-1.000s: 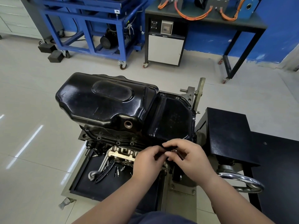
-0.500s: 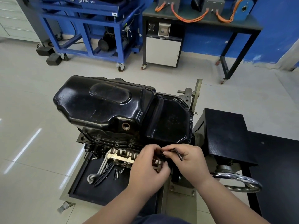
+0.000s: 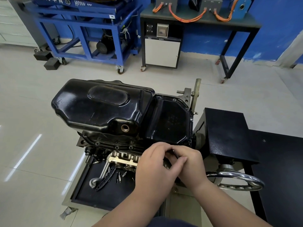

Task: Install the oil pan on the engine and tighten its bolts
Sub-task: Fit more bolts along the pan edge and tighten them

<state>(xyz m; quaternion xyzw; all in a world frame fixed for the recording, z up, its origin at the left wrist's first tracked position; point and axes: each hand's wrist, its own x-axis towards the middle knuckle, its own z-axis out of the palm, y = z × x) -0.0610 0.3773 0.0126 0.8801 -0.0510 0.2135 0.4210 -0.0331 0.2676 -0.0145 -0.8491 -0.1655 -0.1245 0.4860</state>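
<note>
Black oil pan [image 3: 105, 108] sat on the upturned engine [image 3: 123, 159], seen from the head camera. Both hands met at its near flange, probably for tightening: the right hand [image 3: 188, 163] pinched a thin dark tool [image 3: 175, 154]; the left hand [image 3: 155, 169] curled beside it, its grasp hidden.

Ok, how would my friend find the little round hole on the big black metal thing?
Start at the big shiny black oil pan in the middle of the picture. Look along its near wall, just above the flange at its bottom edge. The drain hole is the one round opening with a coppery threaded ring, far bigger than the small dark bolt spots along the flange.
</note>
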